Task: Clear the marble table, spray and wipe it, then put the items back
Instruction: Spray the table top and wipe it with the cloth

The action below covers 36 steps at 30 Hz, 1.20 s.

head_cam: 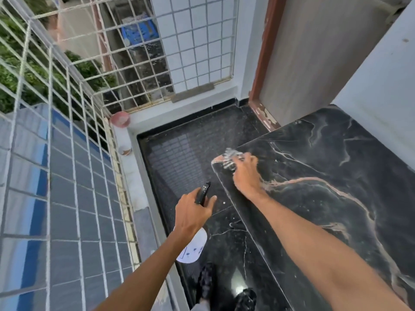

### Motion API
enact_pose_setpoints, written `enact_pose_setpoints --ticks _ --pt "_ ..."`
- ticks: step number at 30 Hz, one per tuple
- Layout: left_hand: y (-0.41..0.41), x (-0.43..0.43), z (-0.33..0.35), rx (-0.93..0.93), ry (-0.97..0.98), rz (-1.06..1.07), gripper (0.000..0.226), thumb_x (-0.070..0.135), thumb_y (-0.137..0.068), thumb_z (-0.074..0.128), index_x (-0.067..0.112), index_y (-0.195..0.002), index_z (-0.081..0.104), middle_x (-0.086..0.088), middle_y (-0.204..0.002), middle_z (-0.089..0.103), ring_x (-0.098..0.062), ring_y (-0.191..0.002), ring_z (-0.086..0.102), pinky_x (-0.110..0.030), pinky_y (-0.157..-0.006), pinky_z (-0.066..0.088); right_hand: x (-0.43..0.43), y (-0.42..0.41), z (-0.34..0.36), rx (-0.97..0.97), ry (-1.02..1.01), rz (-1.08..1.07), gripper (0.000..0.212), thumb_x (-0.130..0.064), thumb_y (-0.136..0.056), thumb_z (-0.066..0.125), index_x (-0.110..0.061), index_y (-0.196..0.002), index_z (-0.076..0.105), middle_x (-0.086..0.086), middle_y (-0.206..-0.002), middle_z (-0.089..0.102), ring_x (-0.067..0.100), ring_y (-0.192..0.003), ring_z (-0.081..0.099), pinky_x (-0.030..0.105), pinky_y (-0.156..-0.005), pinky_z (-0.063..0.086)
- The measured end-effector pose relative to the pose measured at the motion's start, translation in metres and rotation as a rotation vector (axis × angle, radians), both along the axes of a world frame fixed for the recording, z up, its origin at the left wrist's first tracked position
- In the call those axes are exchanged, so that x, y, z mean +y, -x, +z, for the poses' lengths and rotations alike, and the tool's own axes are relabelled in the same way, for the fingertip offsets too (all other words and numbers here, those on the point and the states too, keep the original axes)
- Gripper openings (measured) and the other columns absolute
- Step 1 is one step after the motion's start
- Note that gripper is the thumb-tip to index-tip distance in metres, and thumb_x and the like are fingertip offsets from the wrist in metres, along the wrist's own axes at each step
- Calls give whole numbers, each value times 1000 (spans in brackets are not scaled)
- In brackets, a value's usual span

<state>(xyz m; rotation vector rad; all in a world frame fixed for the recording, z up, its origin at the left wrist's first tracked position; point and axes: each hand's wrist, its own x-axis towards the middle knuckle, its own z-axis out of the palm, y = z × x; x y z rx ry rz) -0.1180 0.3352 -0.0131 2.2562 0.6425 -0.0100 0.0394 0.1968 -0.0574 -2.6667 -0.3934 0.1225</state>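
Black marble table (336, 187): right hand (246, 173) clutches crumpled cloth (229, 159), left hand (192, 214) grips spray bottle (195, 245)

Soft even daylight, glare on glossy floor (190, 153), motion-blurred right grip (246, 173), wide-angle bowing at edges.

Right hand (246, 173) grips pale crumpled cloth (229, 158), blurred, against corner of black veined marble counter (336, 176); left hand (190, 214) holds spray bottle (194, 248) by black trigger head, white body hanging over dark floor (190, 142); white grille (74, 135) at left.
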Motion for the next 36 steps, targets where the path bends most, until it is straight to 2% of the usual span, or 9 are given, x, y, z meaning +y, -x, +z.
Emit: enact_pose_setpoints --ticks 2,6,11,16,21,25,26,31,36 --pt "-5 11 -1 -14 -4 -8 40 45 -89 76 21 -66 54 10 -51 55 -9 -49 57 -21 -51 36 15 -1 -6 -31 23 197 59 7 -86 51 -23 -136 58 9 -128 44 31 -119 38 44 -83 54" --pt "-11 28 -2 -14 11 -37 38 43 -90 75 21 -67 54 9 -52 55 -8 -49 55 -18 -51 33 22 -10 -5 -1 6 -104 57 9 -84 51 -22 -132 61 10 -126 44 30 -115 39 45 -82 55" --pt "-17 22 5 18 14 -127 38 42 -91 75 25 -66 51 11 -54 55 -4 -54 56 -18 -51 33 -12 54 -6 -43 63 264 68 11 -83 59 -27 -141 53 6 -137 42 29 -125 38 37 -89 53" --pt "-15 1 3 11 63 -180 37 41 -90 75 20 -68 54 10 -54 56 -9 -55 58 -28 -57 45 -92 41 2 58 75 -327 61 9 -85 54 -20 -139 57 11 -134 42 37 -125 39 47 -99 50" --pt "-7 -41 6 17 52 -294 37 43 -90 74 19 -69 55 10 -54 56 -10 -57 58 -29 -60 45 -107 130 -3 10 68 87 67 9 -84 57 -27 -141 55 4 -138 42 25 -124 39 33 -91 55" --pt "8 -73 5 37 60 -345 35 43 -89 74 19 -69 57 7 -57 62 -13 -59 63 -32 -67 53 -170 125 -2 65 10 -459 58 9 -86 53 -19 -137 60 12 -132 44 35 -123 42 42 -97 48" --pt "13 -81 5 37 52 -358 36 42 -89 74 18 -69 57 6 -57 61 -15 -59 63 -32 -67 53 -176 131 1 80 15 -494 57 8 -87 53 -18 -137 59 13 -132 43 35 -124 41 42 -98 47" --pt "46 -122 4 100 -24 -429 40 41 -93 70 13 -68 56 6 -54 53 -22 -57 56 -38 -67 56 -198 214 -1 37 13 -117 65 9 -84 58 -27 -138 58 6 -129 44 25 -120 39 34 -93 50" --pt "81 -150 7 106 -29 -394 33 43 -87 75 19 -69 60 6 -60 65 -14 -60 63 -30 -64 50 -278 246 1 64 -51 -737 55 13 -84 54 -15 -129 67 15 -117 48 37 -109 46 43 -94 45"
